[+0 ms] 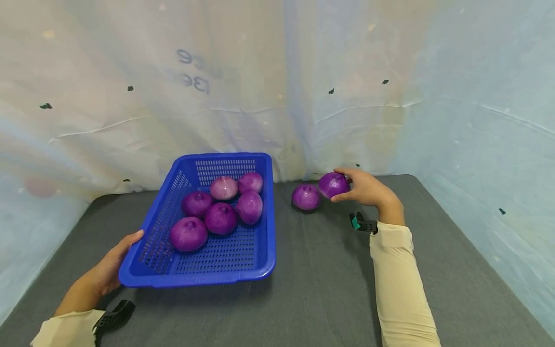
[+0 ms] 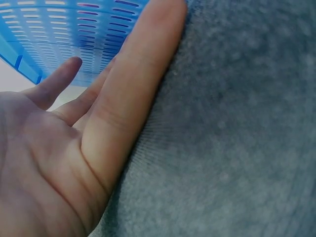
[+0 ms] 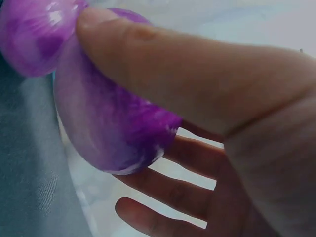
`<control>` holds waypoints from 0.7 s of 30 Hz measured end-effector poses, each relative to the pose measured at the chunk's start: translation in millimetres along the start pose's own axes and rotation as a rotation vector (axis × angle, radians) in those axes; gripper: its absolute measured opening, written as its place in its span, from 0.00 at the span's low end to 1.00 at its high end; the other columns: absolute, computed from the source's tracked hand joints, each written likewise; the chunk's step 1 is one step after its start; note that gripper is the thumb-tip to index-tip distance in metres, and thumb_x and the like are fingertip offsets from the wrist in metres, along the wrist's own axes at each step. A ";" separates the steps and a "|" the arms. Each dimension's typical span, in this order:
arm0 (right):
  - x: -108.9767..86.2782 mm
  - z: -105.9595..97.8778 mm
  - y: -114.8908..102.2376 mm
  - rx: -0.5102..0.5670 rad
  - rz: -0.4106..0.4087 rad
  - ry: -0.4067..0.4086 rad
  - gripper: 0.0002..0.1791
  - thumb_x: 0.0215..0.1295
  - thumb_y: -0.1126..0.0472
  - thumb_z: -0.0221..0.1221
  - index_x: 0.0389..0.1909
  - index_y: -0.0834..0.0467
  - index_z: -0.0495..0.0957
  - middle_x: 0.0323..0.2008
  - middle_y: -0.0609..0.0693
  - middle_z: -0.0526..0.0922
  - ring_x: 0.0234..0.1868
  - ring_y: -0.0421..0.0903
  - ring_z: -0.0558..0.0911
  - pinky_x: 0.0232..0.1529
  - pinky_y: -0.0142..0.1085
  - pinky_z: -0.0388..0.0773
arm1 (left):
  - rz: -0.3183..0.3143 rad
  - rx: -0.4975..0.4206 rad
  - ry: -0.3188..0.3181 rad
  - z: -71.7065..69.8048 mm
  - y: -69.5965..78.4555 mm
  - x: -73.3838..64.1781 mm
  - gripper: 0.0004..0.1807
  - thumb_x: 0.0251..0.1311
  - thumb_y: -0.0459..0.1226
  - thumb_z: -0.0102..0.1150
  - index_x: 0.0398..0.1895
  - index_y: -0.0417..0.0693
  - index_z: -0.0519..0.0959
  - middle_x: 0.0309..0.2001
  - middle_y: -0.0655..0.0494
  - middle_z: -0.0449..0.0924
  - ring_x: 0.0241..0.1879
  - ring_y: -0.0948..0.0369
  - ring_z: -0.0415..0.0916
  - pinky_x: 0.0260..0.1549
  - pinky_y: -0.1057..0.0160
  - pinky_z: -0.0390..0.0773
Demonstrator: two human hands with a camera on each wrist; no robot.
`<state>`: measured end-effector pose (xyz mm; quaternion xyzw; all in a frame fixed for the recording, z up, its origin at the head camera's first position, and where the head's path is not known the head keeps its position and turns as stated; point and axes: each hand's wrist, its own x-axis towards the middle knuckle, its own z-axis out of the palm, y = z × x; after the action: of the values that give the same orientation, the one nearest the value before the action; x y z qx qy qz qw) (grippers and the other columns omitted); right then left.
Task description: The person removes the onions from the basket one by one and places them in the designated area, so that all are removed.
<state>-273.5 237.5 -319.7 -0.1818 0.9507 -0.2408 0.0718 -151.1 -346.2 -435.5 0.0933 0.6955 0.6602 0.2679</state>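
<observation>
My left hand [image 1: 108, 267] holds the blue plastic basket [image 1: 199, 280] by its left side, thumb at the rim. In the left wrist view its fingers [image 2: 123, 94] reach up to the slotted underside. Several red onions [image 1: 188, 234] lie inside the basket. To the right, my right hand [image 1: 368, 189] grips another red onion [image 1: 334, 185] between thumb and fingers; the right wrist view shows the thumb across this onion [image 3: 113, 118]. Just left of it, a second loose red onion [image 1: 305, 197] rests on the grey table.
The dark grey tabletop [image 1: 312, 289] stretches under both arms. Pale plastic sheeting [image 1: 260, 120] hangs behind the table and along both sides. A black wrist strap [image 1: 114, 314] is on the left arm, and another strap [image 1: 364, 224] on the right.
</observation>
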 end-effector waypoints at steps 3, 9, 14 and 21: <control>1.0 1.0 3.0 -0.001 0.011 -0.008 0.49 0.59 0.52 0.70 0.76 0.61 0.55 0.72 0.63 0.64 0.66 0.60 0.71 0.62 0.55 0.73 | -0.011 0.035 0.026 1.7 1.3 0.2 0.40 0.75 0.57 0.14 0.76 0.36 0.29 0.53 0.67 0.79 0.51 0.58 0.82 0.48 0.52 0.82; 4.0 4.5 11.4 0.018 0.033 -0.003 0.49 0.60 0.54 0.70 0.76 0.61 0.55 0.69 0.64 0.67 0.65 0.61 0.72 0.62 0.55 0.73 | -0.018 0.058 0.059 3.3 2.5 0.9 0.41 0.76 0.56 0.15 0.76 0.34 0.28 0.53 0.66 0.79 0.51 0.57 0.82 0.47 0.52 0.82; 7.6 10.7 21.4 0.013 0.050 0.013 0.49 0.60 0.55 0.70 0.76 0.62 0.55 0.72 0.66 0.62 0.68 0.63 0.69 0.65 0.58 0.69 | 0.026 0.045 0.059 5.7 2.5 0.9 0.33 0.77 0.54 0.16 0.78 0.60 0.25 0.61 0.67 0.68 0.54 0.60 0.78 0.48 0.52 0.81; 13.1 22.5 33.3 -0.009 0.082 -0.027 0.49 0.61 0.55 0.69 0.77 0.63 0.53 0.73 0.69 0.58 0.69 0.66 0.67 0.66 0.59 0.68 | 0.169 0.014 -0.003 10.8 5.1 2.1 0.29 0.78 0.48 0.16 0.74 0.84 0.23 0.72 0.41 0.21 0.58 0.69 0.72 0.50 0.57 0.79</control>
<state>-290.9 250.0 -356.1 -0.1461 0.9574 -0.2309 0.0935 -148.7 -335.2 -430.9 0.1545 0.6893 0.6754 0.2117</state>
